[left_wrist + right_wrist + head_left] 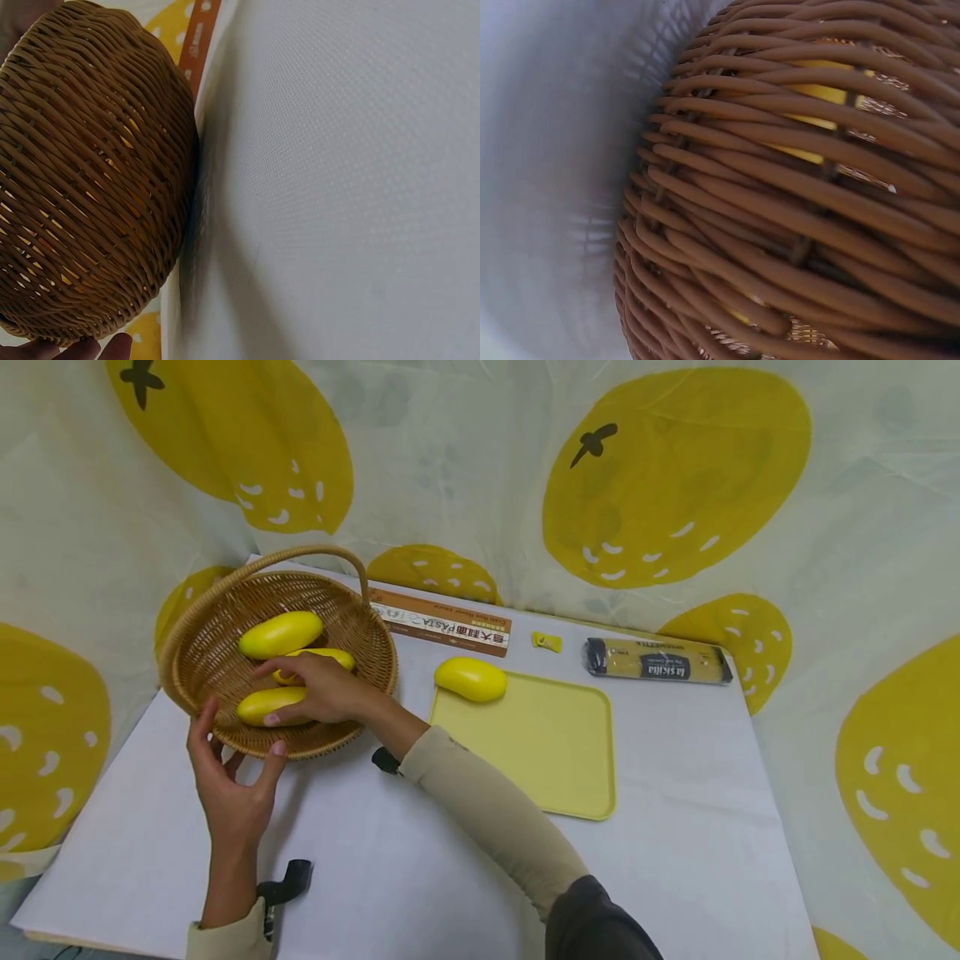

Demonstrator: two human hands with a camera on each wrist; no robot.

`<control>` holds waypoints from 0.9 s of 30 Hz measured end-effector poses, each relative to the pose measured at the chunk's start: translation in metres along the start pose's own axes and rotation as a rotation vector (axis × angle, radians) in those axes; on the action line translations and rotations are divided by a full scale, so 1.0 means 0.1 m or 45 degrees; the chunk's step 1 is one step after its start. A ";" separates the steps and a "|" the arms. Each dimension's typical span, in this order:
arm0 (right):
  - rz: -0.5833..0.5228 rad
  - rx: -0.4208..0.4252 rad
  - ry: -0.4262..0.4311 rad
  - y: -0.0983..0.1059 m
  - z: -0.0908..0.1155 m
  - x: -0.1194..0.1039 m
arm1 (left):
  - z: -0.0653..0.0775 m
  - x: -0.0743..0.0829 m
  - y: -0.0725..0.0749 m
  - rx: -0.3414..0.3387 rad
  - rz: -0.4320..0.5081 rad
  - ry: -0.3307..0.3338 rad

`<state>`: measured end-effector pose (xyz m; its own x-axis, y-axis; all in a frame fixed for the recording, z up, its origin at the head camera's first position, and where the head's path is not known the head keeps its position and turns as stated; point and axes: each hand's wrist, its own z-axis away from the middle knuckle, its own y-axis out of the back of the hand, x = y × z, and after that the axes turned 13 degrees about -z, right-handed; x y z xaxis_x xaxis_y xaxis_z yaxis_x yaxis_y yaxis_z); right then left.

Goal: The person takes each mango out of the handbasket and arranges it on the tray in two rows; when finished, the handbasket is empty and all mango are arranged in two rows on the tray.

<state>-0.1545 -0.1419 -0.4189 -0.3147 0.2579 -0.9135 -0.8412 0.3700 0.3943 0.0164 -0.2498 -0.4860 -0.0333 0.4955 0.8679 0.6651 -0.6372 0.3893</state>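
Nearest the wearer, the right sleeve [495,810] crosses over the left part of the yellow tray [570,752]; a low sweep of that arm could nudge the tray along the table [375,860].

The left hand [236,797] is spread, thumb and fingers touching the near side of the wicker basket [367,668]. It appears to steady rather than clasp it; should that support slacken, a push from within could shift or tip the basket.

The right hand [318,689] is inside the basket, thumb over the near mango [258,706], fingers over the middle mango [337,657]. Whether it grips either cannot be told, since the hand hides the contact. Both skins look smooth, so an off-centre pinch could let one slip, or lifting one could roll its neighbour.

Beyond these, the far mango [281,635] lies loose in the same basket and could roll if the basket tilts. The arched handle [309,551] may catch a wrist that reaches too far.

Outside, one tray mango [471,680] sits at the tray's far left corner, partly past the rim. Its rounded underside makes rolling off likely if the tray is bumped.
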 end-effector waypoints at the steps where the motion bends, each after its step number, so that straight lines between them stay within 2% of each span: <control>1: 0.014 -0.007 -0.008 -0.01 -0.02 0.01 | 0.00 0.01 0.00 -0.002 -0.002 0.001; 4: 0.068 -0.020 -0.046 -0.03 -0.07 0.00 | 0.00 0.02 0.00 -0.009 -0.009 0.010; 11: 0.292 -0.018 -0.173 -0.10 -0.15 -0.04 | 0.02 0.02 0.00 -0.011 -0.014 0.035; 15: 0.389 -0.029 -0.197 -0.13 -0.17 -0.03 | 0.02 0.01 0.00 -0.011 -0.001 0.027; 21: 0.404 -0.023 -0.231 -0.13 -0.17 -0.04 | 0.01 -0.01 0.00 -0.012 0.000 0.018; 27: 0.306 -0.003 -0.258 -0.12 -0.13 -0.06 | 0.01 -0.02 0.00 -0.010 -0.004 0.021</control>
<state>-0.1484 -0.1591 -0.4192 -0.4109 0.5108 -0.7552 -0.7543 0.2748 0.5963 0.0171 -0.2504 -0.4874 -0.0476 0.4876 0.8718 0.6591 -0.6405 0.3941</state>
